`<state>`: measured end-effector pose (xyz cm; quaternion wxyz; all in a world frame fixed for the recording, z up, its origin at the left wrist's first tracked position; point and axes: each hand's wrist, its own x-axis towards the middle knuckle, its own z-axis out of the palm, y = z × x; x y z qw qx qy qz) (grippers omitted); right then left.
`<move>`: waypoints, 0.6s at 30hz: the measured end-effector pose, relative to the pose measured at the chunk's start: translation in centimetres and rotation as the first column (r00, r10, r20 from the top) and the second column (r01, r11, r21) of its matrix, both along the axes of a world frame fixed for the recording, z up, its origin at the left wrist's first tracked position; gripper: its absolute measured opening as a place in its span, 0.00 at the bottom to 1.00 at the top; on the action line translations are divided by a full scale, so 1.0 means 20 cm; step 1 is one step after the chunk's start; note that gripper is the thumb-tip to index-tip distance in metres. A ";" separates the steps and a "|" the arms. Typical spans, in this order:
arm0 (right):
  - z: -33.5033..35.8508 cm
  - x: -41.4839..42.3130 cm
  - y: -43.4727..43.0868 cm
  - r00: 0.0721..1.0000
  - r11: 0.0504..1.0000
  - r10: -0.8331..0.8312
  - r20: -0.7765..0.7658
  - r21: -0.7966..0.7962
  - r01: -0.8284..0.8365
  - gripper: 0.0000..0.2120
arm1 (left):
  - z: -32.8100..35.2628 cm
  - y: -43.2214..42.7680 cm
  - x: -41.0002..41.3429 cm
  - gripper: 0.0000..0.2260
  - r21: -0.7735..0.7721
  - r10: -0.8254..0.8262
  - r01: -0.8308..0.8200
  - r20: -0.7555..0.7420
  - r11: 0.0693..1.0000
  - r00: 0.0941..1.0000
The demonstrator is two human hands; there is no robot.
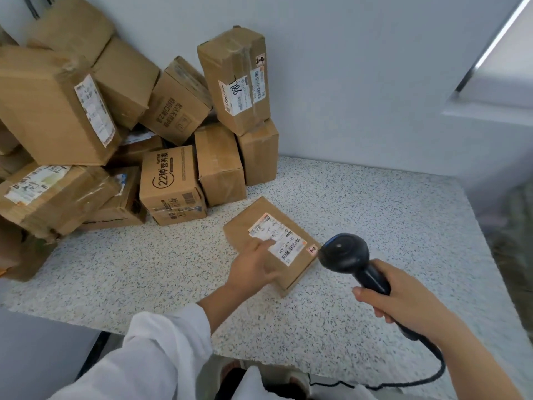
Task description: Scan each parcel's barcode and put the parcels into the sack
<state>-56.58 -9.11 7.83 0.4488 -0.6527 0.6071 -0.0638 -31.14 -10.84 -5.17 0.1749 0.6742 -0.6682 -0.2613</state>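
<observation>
A flat brown parcel (291, 267) lies on the speckled table (360, 215), its white label with a barcode (290, 243) facing up. My left hand (253, 265) rests on the parcel's near left part, fingers reaching onto the label. My right hand (403, 298) grips the handle of a black barcode scanner (346, 254), whose head points at the parcel's right corner, close to the barcode. A black cable runs from the scanner down past my right wrist. No sack is in view.
A heap of several brown cardboard parcels (170, 186) fills the table's back left against the wall, one tall box (235, 79) on top. The table's right edge drops off near a window sill (487, 105).
</observation>
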 end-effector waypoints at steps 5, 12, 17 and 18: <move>0.01 0.00 0.03 0.997 0.997 0.071 -0.006 0.032 -0.071 0.08 | -0.03 -0.11 0.08 0.44 0.225 -0.108 0.050 0.253 0.973 0.961; 0.01 -0.01 0.05 0.995 0.994 0.099 0.000 0.043 -0.099 0.09 | -0.05 -0.11 0.08 0.40 0.246 -0.089 0.021 0.266 0.969 0.960; 0.01 0.00 0.06 0.993 0.992 0.120 -0.004 0.042 -0.120 0.08 | -0.06 -0.11 0.09 0.40 0.237 -0.092 0.023 0.282 0.971 0.955; 0.01 0.00 0.06 0.993 0.992 0.120 -0.006 0.043 -0.120 0.08 | -0.06 -0.11 0.09 0.40 0.234 -0.091 0.024 0.284 0.972 0.955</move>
